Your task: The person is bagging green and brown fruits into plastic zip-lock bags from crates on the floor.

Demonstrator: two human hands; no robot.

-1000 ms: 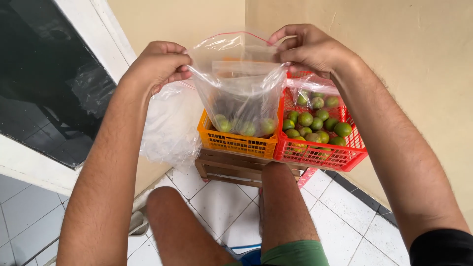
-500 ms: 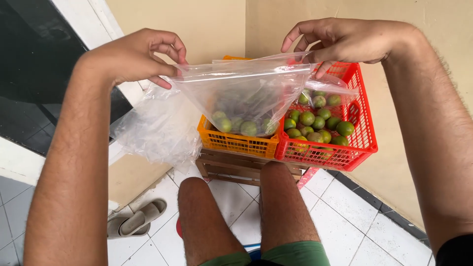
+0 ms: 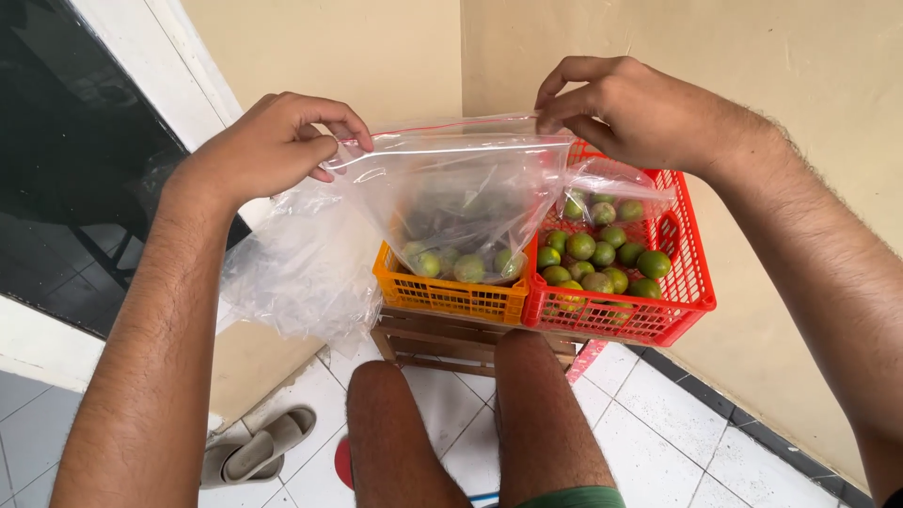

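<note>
Fingers of the left hand (image 3: 273, 146) and right hand (image 3: 635, 113) are pinched on opposite top corners of a clear plastic zip bag (image 3: 461, 198), stretching it level above an orange plastic crate (image 3: 451, 296). A red plastic crate (image 3: 658, 315) full of small green limes (image 3: 597, 259) touches the orange crate's right edge. Both crates rest on a wooden stool (image 3: 423, 343).

I'm in a corner: beige walls (image 3: 734, 85) ahead and to my right, dark window (image 3: 66, 188) in a white frame on my left. White tile floor (image 3: 658, 442), dark skirting along the right wall. Even daylight.
</note>
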